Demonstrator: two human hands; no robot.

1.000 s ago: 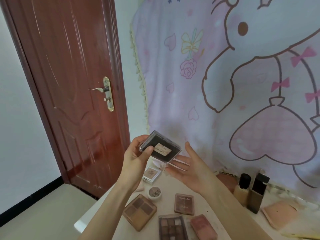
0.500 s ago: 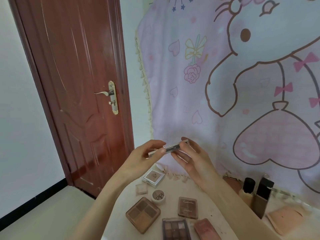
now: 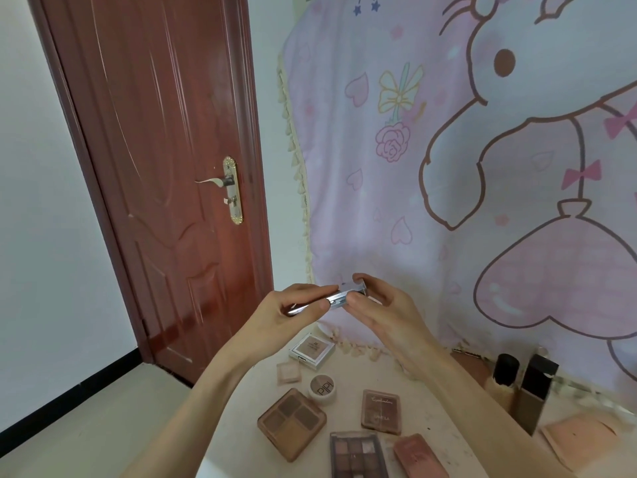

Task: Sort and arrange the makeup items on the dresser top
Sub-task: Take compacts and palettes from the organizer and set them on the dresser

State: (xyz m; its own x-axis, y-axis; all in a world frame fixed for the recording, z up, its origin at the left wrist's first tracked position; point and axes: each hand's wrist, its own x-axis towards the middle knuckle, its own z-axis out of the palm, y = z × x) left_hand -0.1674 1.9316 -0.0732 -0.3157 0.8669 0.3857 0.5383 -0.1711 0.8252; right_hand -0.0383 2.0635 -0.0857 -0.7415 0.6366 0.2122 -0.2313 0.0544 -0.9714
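1. Makeup items lay spread on the dresser top (image 3: 241, 401), pale and cut off at the lower frame edge.
2. Nine-pan eyeshadow palette (image 3: 356, 455), partly cropped below; four-pan quad palette (image 3: 291, 422) just left of it.
3. Rose compact (image 3: 418, 455) and brown lettered palette (image 3: 381, 411) near the middle.
4. Dark-capped foundation bottles (image 3: 532, 391) stood upright at right; a peach pouch (image 3: 579, 441) lay beside them.
5. Silver-framed compact (image 3: 312, 350), small square pan (image 3: 289, 372) and round jar (image 3: 322, 389) sat at the far edge.
6. Clear compact case (image 3: 336, 298) was held edge-on above the dresser, left hand (image 3: 289, 310) and right hand (image 3: 382, 310) both pinching it; its contents could not be read.
7. Progress: judged early; items looked loosely grouped, and the held case was not yet placed.
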